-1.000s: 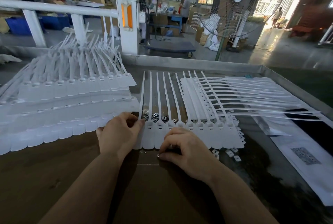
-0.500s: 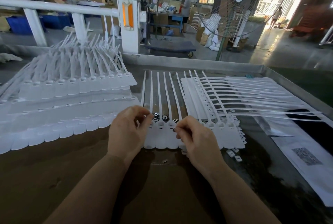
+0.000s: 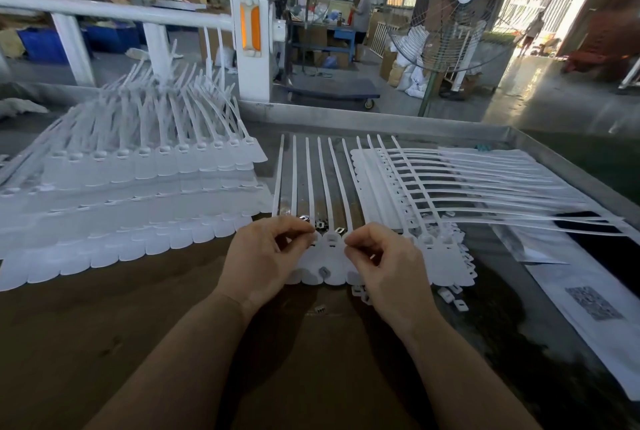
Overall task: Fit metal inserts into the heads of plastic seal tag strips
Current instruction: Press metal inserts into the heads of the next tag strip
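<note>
Far left: a stepped stack of tag sheets (image 3: 131, 208), tails raised and fanned toward the white railing (image 3: 114, 12); I judge this pile is set aside from the working spot, though I cannot tell whether its heads are filled.

Centre left: my left hand (image 3: 266, 263), fingers curled, thumb and forefinger pinched at the head row of the working sheet (image 3: 329, 256); whether it holds an insert or only steadies the plastic, I cannot tell. The sheet lies flat on the brown table (image 3: 138, 343) with its tails pointing away from me, which I take to keep the heads nearest the fingers.

Centre: metal inserts (image 3: 320, 224) sit between the tails just beyond the heads, near both hands, probably staged for quick pickup; one more insert (image 3: 324, 270) lies on the tag flap between the hands, and one loose insert (image 3: 320, 309) on the table just below.

Centre right: my right hand (image 3: 384, 263), likewise curled and pinching at the neighbouring head; its contents are hidden.

Right: further sheets (image 3: 485, 187) lie crosswise, tails pointing right, partly under the working sheet. Small white plastic pieces (image 3: 450, 296) lie beside the right wrist.

Far right: a paper sheet (image 3: 588, 305) carries a square printed code, too blurred to read; no legible brand or writing elsewhere
</note>
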Demonstrator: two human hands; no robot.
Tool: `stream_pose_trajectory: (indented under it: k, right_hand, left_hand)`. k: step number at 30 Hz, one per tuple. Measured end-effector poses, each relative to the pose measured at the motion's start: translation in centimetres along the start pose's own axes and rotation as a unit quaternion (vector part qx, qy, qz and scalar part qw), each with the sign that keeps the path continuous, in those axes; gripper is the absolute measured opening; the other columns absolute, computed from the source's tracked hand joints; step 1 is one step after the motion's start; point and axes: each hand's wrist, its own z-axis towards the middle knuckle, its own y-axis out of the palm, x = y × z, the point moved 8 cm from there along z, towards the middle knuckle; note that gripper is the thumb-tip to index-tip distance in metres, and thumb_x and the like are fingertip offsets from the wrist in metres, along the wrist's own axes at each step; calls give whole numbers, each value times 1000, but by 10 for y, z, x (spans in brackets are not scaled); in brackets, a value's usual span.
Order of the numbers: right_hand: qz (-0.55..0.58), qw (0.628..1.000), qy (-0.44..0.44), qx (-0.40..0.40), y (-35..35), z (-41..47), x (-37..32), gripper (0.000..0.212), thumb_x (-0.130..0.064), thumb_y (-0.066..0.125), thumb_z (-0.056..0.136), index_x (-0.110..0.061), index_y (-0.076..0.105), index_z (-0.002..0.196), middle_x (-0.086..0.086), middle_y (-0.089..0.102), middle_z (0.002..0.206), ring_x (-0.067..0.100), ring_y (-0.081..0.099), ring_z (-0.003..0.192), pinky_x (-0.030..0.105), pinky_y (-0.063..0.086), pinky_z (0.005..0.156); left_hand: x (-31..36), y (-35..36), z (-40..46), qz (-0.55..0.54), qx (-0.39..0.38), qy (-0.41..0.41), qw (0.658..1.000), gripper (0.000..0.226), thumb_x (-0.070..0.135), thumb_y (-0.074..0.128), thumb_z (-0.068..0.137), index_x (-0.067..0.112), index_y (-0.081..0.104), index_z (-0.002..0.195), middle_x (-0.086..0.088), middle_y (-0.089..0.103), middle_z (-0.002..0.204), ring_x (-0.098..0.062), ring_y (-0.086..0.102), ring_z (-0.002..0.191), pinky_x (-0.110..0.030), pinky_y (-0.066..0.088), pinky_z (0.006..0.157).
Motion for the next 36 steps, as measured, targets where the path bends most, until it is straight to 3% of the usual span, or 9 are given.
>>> stream_pose_trajectory:
  k: [6,11,16,19,24,31,36]
  right_hand:
    - [-45,999,-12,-12,4,-1,-1,8,-9,63,85,-15,67,89,-5,65,84,12,57,81,29,50,76]
    - [-57,998,-4,-9,3,0,2,9,-9,64,85,-15,67,90,-4,66,85,12,58,82,31,50,78]
    - [-57,998,0,-16,4,-2,2,10,-9,64,84,-15,68,90,-4,66,85,12,59,83,32,50,78]
    - [-58,998,-2,-19,4,-2,1,9,-8,63,84,-15,67,89,-5,65,84,11,58,81,31,50,78]
    - [-55,998,2,-23,5,-1,2,10,-8,63,84,-15,68,89,-5,66,85,10,59,83,29,50,79]
    - [-58,998,-1,-23,5,-2,1,9,-8,64,84,-15,68,89,-7,65,83,7,58,78,21,49,76]
    - [-57,998,3,-24,5,-3,3,10,-8,64,84,-16,68,88,-10,63,81,6,59,79,17,48,75]
  left_hand:
    - [1,11,1,39,-70,24,997,12,26,71,79,35,69,86,23,59,81,3,53,80,-6,39,66]
    - [-3,23,-1,68,-152,12,986,13,42,71,74,43,67,87,23,55,88,-3,54,82,-17,43,71]
    - [1,26,-3,76,-175,17,982,10,39,74,73,46,69,79,25,54,89,-1,54,83,-32,44,85]
    - [1,25,-3,63,-173,8,983,14,36,75,72,44,64,70,19,57,85,-3,55,79,-32,44,83]
    - [-2,11,1,36,-91,-9,995,17,25,69,81,36,59,74,16,57,83,2,52,77,-7,40,66]
    - [-29,-25,0,-81,117,-141,980,12,13,68,83,23,64,77,12,67,72,1,62,70,-9,44,63]
    - [-42,-35,-3,-73,156,-178,969,5,17,71,81,21,69,82,17,64,75,7,57,71,-7,40,62]
